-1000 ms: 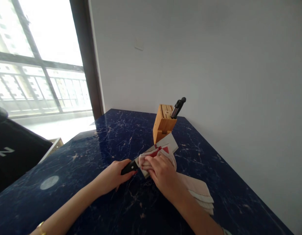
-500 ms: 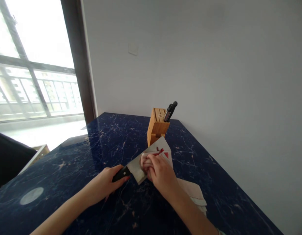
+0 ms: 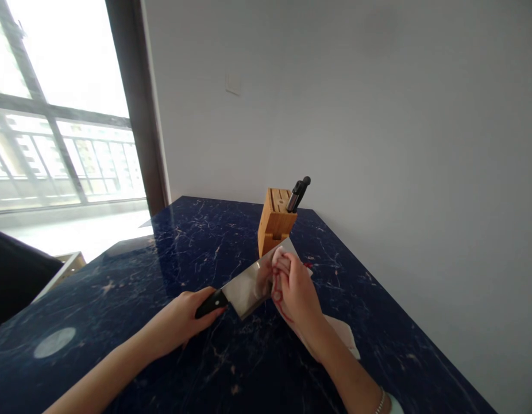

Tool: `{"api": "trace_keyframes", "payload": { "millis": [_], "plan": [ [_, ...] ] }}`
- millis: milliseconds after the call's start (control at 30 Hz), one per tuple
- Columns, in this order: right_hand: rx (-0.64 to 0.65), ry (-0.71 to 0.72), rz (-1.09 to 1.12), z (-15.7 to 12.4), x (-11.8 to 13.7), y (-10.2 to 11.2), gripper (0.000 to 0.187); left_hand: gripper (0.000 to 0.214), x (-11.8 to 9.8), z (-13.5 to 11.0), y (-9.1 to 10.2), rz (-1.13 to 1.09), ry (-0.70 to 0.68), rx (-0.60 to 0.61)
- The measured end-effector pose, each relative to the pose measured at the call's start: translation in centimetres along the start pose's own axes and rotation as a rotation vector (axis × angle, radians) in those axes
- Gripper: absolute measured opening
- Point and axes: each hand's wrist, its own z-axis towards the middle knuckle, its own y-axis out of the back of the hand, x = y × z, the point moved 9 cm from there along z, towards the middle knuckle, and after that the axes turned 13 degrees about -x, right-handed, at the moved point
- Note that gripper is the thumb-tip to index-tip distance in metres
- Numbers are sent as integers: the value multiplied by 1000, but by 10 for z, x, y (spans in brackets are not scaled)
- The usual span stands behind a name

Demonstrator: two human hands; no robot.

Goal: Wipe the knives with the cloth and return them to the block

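Observation:
My left hand [image 3: 182, 319] grips the black handle of a cleaver [image 3: 249, 283] whose broad steel blade lies tilted over the dark blue marble table [image 3: 162, 276]. My right hand [image 3: 297, 289] is closed on a bunched pale cloth with red stitching [image 3: 280, 270] and presses it against the blade near its far end. More of the cloth [image 3: 341, 336] trails out on the table behind my right wrist.
A wooden knife block [image 3: 274, 219] stands just beyond the blade, with one black-handled tool [image 3: 299, 194] sticking out of it. A grey wall runs along the table's right and far sides. A window and dark pillar are at the left.
My right hand has slid the cloth along the blade from near the handle toward its far end. The blade's near part now shows bare. The left hand keeps its grip.

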Motion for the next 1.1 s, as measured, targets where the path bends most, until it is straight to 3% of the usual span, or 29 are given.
{"api": "trace_keyframes", "payload": {
  "millis": [167,500,700,1100],
  "plan": [
    [-87,-176,47,11,-38,16,39,30,-7,-1,3,12,-7,-4],
    [-112,-58,95,20,-28,28,36,25,-15,-1,10,172,-88,-100],
    [-6,-175,-28,17,-51,21,24,27,-14,0,9,145,-48,-80],
    [-162,6,69,23,-17,40,36,24,-12,-1,2,188,-102,-58]
  ]
}}
